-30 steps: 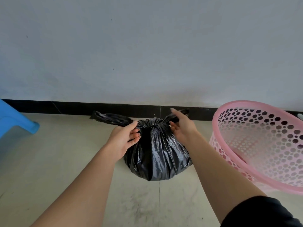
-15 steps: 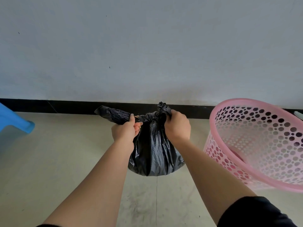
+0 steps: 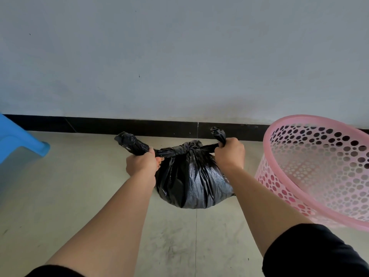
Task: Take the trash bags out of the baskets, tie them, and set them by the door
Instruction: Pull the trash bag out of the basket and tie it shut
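- A second ago the fingers lay loosely at the neck of the black trash bag (image 3: 191, 180). Now the two hands have moved apart and have drawn the knot (image 3: 189, 149) small and tight between them.
- The left hand (image 3: 141, 162) is clenched round the left tail (image 3: 129, 141) of the bag; the right hand (image 3: 229, 152) is clenched round the right tail (image 3: 218, 134).
- The bag hangs between and below the hands, low over the floor (image 3: 79, 196); contact with the floor cannot be told.
- It seems the tying is nearly finished; carrying the bag to the door remains, and no door is in view.
- Count: two hands, one bag, one knot, two tails, one pink basket (image 3: 264, 144) without a bag just right of the right hand, one blue stool (image 3: 20, 140) well left of the left hand.
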{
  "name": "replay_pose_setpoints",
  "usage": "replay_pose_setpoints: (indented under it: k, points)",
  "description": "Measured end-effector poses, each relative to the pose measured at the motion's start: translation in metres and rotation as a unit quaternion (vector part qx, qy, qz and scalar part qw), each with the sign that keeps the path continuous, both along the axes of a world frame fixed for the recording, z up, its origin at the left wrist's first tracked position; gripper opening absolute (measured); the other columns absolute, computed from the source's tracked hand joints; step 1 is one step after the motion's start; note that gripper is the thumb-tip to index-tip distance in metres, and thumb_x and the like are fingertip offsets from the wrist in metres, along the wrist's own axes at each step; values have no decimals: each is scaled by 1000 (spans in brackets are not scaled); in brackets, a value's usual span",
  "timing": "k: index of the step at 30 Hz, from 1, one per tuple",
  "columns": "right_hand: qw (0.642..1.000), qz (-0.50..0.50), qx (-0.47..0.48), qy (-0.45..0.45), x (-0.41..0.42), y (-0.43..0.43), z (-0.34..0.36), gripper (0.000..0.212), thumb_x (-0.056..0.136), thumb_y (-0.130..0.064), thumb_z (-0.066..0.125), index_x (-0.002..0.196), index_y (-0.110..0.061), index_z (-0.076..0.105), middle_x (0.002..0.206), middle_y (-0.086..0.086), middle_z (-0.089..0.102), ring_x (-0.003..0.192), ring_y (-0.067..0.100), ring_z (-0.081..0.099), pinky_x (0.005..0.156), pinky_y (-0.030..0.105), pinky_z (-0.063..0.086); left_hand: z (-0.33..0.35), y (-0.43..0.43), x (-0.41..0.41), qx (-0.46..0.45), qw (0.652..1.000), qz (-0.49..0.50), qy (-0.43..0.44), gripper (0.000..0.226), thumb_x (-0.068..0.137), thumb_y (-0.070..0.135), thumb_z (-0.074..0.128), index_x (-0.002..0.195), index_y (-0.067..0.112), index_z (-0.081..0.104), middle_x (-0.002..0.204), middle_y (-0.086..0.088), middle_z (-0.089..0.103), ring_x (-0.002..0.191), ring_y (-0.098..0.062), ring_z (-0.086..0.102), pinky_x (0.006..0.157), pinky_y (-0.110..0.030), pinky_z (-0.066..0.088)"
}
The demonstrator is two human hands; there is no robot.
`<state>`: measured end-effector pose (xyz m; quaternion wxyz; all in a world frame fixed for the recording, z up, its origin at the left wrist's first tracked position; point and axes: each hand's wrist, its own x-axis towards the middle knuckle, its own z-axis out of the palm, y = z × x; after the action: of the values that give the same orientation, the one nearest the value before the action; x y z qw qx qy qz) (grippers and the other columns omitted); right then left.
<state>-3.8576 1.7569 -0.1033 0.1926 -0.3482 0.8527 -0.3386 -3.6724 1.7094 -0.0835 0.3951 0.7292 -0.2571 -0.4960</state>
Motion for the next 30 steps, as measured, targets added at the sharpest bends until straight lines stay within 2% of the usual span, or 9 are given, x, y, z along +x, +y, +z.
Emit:
replay_pose_setpoints:
  k: [4, 7, 12, 15, 17, 20, 25, 28, 30]
  points:
    - [1000, -2, 19, 6, -2, 2, -2, 26, 88, -2, 47, 64, -9, 55, 59, 4, 49, 57, 22, 47, 48, 27, 31, -5, -1, 10, 7, 1000, 4, -22, 32, 92, 16, 61, 66, -2, 54, 55, -8, 59, 16, -4, 37, 48, -22, 45]
    - [999, -12, 33, 19, -5, 1, -4, 31, 88, -5, 49, 59, -13, 50, 58, 3, 48, 55, 22, 45, 47, 27, 29, -6, -5, 14, 12, 1000, 15, -15, 21, 91, 15, 61, 83, -5, 60, 48, -8, 59, 15, -5, 36, 44, -22, 41]
    - [999, -33, 39, 11, -8, 7, -14, 22, 91, -9, 52, 70, -6, 58, 61, 6, 51, 64, 27, 52, 52, 27, 34, -13, 2, 21, 10, 999, -11, -36, 23, 92, 18, 61, 85, -4, 60, 62, -9, 61, 17, -4, 39, 50, -23, 47]
    - [1000, -3, 9, -21, -9, 2, -11, 27, 96, -16, 49, 72, -6, 59, 59, 5, 51, 62, 28, 50, 47, 28, 30, -13, 6, 25, -26, 996, -49, -67, 26, 95, 24, 57, 85, 0, 59, 61, -9, 62, 31, -9, 49, 63, -30, 56]
    - [998, 17, -25, -58, -11, -3, -7, 35, 98, -25, 49, 74, -3, 63, 65, 12, 60, 67, 32, 58, 54, 30, 36, -7, 6, 25, -37, 993, -79, -80, 31, 97, 31, 52, 86, 3, 57, 64, -9, 63, 44, -14, 53, 68, -33, 57]
    - [991, 9, -86, -100, -15, -8, 10, 39, 95, -32, 56, 74, -1, 65, 66, 12, 62, 57, 23, 54, 57, 29, 40, 5, 3, 14, -93, 986, -124, -57, 32, 93, 38, 56, 77, 10, 60, 67, -5, 66, 54, -13, 57, 73, -33, 57]
    - [958, 133, -145, -210, -10, -9, 54, 18, 89, -17, 65, 78, -3, 69, 75, 8, 68, 59, 17, 54, 60, 25, 43, 23, 3, -9, -231, 932, -273, -61, 16, 85, 27, 70, 76, 14, 73, 63, 1, 67, 56, -7, 59, 68, -27, 52]
    - [956, 186, -136, -180, -9, -9, 67, 35, 84, -20, 67, 83, 13, 59, 72, 12, 54, 65, 19, 47, 64, 32, 36, 27, 4, -22, -261, 902, -337, -67, 11, 85, 19, 71, 92, 14, 76, 71, 4, 71, 61, -2, 62, 68, -19, 52]
    - [953, 207, -140, -170, -11, -8, 75, 30, 83, -20, 67, 83, 9, 59, 71, 11, 50, 63, 18, 44, 62, 30, 32, 27, 7, -30, -264, 895, -351, -77, 12, 87, 19, 68, 93, 13, 76, 76, 2, 73, 63, -1, 62, 69, -17, 51]
